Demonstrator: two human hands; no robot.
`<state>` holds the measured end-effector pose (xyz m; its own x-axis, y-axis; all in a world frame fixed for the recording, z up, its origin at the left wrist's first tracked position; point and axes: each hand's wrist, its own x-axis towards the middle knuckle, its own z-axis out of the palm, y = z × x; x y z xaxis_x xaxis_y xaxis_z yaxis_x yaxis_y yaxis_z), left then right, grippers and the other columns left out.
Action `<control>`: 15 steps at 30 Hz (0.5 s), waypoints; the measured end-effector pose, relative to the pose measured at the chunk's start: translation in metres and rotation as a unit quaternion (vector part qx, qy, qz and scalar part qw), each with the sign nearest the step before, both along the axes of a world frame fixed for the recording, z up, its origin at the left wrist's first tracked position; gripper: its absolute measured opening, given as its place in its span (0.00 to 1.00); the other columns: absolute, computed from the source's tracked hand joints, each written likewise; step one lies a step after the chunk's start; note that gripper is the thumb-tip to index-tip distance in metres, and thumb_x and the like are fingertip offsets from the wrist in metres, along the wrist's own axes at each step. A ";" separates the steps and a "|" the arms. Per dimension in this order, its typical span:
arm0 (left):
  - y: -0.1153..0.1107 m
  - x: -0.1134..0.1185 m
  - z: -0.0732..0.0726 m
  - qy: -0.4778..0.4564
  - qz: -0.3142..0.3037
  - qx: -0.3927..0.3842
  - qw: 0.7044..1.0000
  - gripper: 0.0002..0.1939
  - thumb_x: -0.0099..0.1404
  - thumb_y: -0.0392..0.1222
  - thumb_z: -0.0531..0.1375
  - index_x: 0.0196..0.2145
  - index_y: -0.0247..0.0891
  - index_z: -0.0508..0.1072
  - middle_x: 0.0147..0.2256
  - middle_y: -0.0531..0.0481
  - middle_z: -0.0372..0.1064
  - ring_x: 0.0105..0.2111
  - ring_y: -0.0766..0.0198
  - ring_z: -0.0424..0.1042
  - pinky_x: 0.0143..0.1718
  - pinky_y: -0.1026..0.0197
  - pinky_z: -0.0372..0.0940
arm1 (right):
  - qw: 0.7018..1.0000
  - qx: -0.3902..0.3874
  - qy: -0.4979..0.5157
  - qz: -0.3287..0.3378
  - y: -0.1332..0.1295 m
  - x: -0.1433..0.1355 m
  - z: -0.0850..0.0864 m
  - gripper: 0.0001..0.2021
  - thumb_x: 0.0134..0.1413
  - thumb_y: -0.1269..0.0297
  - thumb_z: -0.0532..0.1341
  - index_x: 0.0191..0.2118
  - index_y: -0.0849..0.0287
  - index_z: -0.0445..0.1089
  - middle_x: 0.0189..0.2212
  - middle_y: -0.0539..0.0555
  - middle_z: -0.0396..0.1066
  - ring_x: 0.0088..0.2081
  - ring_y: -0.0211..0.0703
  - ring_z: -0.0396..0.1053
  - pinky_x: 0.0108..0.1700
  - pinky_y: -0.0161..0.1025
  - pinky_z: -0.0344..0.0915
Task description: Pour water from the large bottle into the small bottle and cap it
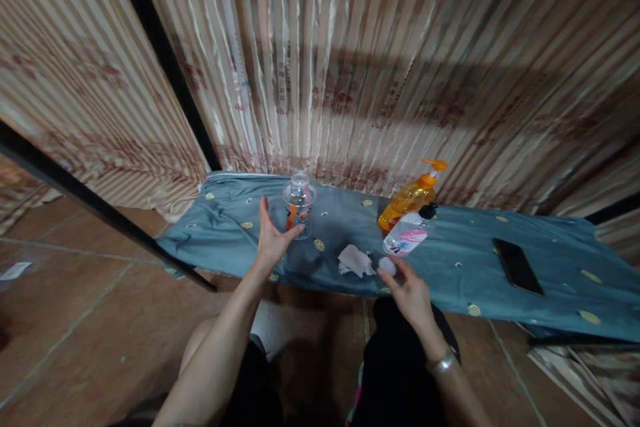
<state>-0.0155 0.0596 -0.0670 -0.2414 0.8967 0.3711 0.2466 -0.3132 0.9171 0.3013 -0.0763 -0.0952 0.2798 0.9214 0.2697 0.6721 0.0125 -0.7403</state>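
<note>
A clear plastic bottle with an orange label (299, 203) stands at the left of the cloth-covered bench. My left hand (274, 237) is beside it, thumb and fingers spread, the thumb close to its lower part. Between the fingertips of my right hand (411, 290) is a small white round object (387, 267), near the front edge. A crumpled pale cloth or tissue (355, 261) lies just left of it. Behind my right hand are a clear bottle with a black cap and pink label (407, 233) and an orange pump bottle (407, 203).
A dark phone (518, 267) lies on the teal patterned cloth (470, 247) at the right. Black metal poles (165, 60) slant on the left. A striped curtain (350, 67) hangs behind the bench. My legs are below its front edge.
</note>
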 end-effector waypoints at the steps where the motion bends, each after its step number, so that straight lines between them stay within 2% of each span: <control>1: 0.007 0.006 -0.001 -0.008 -0.007 -0.006 1.000 0.65 0.45 0.47 0.78 0.72 0.41 0.46 0.74 0.29 0.42 0.74 0.39 0.46 0.71 0.38 0.49 | 0.999 0.020 -0.001 0.035 0.009 -0.015 0.011 0.24 0.60 0.45 0.62 0.54 0.57 0.75 0.52 0.64 0.78 0.48 0.58 0.78 0.53 0.54 0.74; 3: 0.020 0.019 -0.001 -0.032 -0.020 -0.022 0.999 0.68 0.43 0.44 0.79 0.73 0.40 0.43 0.75 0.29 0.38 0.75 0.40 0.42 0.72 0.39 0.47 | 0.993 0.065 -0.015 0.093 0.033 -0.042 0.035 0.20 0.61 0.52 0.63 0.55 0.55 0.74 0.53 0.62 0.77 0.52 0.57 0.77 0.56 0.54 0.73; 4: 0.025 0.025 -0.001 -0.046 -0.025 -0.027 0.998 0.69 0.43 0.42 0.79 0.73 0.40 0.43 0.74 0.28 0.39 0.75 0.40 0.43 0.71 0.40 0.50 | 0.989 0.088 -0.024 0.118 0.048 -0.054 0.047 0.19 0.62 0.55 0.63 0.56 0.55 0.74 0.54 0.62 0.77 0.52 0.55 0.76 0.56 0.53 0.73; 7: 0.037 0.039 0.000 -0.083 -0.031 -0.030 0.996 0.69 0.44 0.38 0.78 0.73 0.39 0.42 0.73 0.29 0.44 0.73 0.41 0.51 0.67 0.44 0.59 | 0.973 0.119 -0.071 0.182 0.097 -0.080 0.083 0.19 0.61 0.61 0.63 0.58 0.55 0.72 0.53 0.61 0.77 0.53 0.54 0.76 0.57 0.53 0.72; 10: 0.040 0.043 0.002 -0.063 -0.036 -0.025 0.997 0.64 0.46 0.38 0.76 0.72 0.36 0.45 0.69 0.30 0.55 0.69 0.42 0.60 0.68 0.44 0.58 | 0.963 0.097 -0.131 0.213 0.140 -0.096 0.111 0.24 0.59 0.64 0.65 0.61 0.58 0.69 0.52 0.62 0.77 0.53 0.55 0.76 0.56 0.51 0.73; 12: 0.039 0.042 0.002 -0.032 -0.040 -0.013 0.999 0.59 0.47 0.38 0.75 0.70 0.35 0.50 0.66 0.31 0.60 0.67 0.41 0.62 0.69 0.41 0.56 | 0.956 0.101 -0.159 0.223 0.159 -0.101 0.125 0.26 0.59 0.65 0.66 0.62 0.58 0.67 0.51 0.61 0.78 0.52 0.54 0.77 0.55 0.50 0.73; 15: 0.033 0.039 0.000 -0.002 -0.043 0.017 0.999 0.54 0.46 0.38 0.74 0.68 0.37 0.57 0.63 0.34 0.65 0.65 0.40 0.64 0.68 0.37 0.55 | 0.935 0.133 -0.193 0.268 0.166 -0.100 0.141 0.28 0.60 0.66 0.66 0.65 0.58 0.63 0.52 0.62 0.77 0.53 0.55 0.76 0.56 0.51 0.73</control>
